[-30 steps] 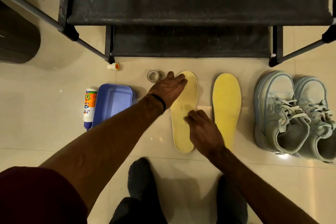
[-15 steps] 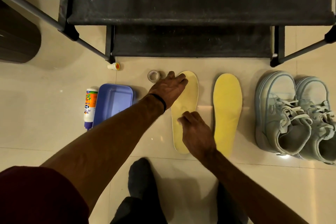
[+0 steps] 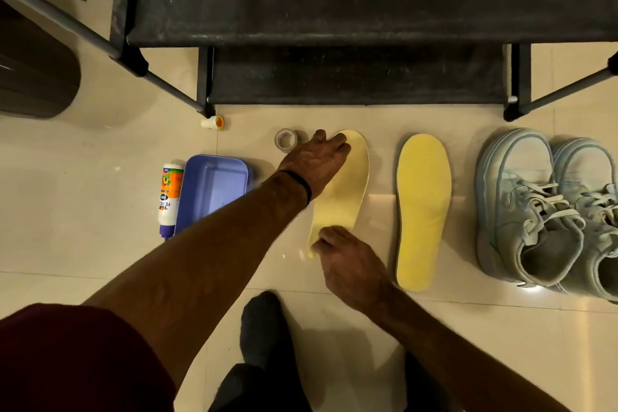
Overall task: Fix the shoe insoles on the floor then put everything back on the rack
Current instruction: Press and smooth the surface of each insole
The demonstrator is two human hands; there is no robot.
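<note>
Right hand (image 3: 351, 264) has slid down the pale insole (image 3: 344, 191) to its heel.

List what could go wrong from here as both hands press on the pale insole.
1. The left hand lies close to the small clear tape roll and could knock it away.
2. The uncapped white glue bottle lies flat on the floor and might leak.
3. The right hand at the pale yellow insole heel could shift it.

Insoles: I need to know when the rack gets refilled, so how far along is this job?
Done: both insoles lie out of the shoes. In hand: the left hand presses the paler insole's toe while the right hand works its heel. Left: the yellow insole, then shoes, glue bottle, tray and tape onto the rack.
</note>
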